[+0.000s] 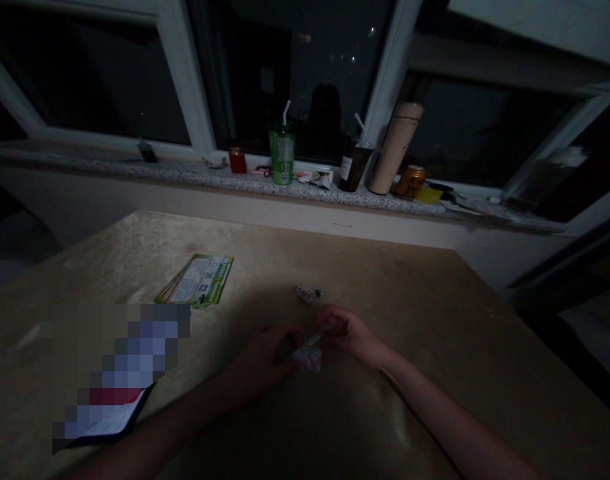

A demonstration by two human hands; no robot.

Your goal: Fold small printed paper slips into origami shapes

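Between my two hands is a small piece of folded paper (311, 359), pale with pinkish marks and a pointed lower end. My left hand (275, 350) pinches its left edge between thumb and fingers. At its upper right, my right hand (345, 331) grips it with curled fingers. Just beyond the hands, a second small folded piece with a colourful pattern (309, 294) lies on the table, touched by neither hand. Dim light hides the paper's finer folds.
Green printed packets (197, 280) lie on the table (409, 293) at left. A lit, pixelated device (117, 407) sits nearer, beside my left forearm. On the windowsill (185, 175) stand a green cup with straw (283, 157), a dark cup (353, 167), a tall flask (395, 148) and an orange can (411, 182).
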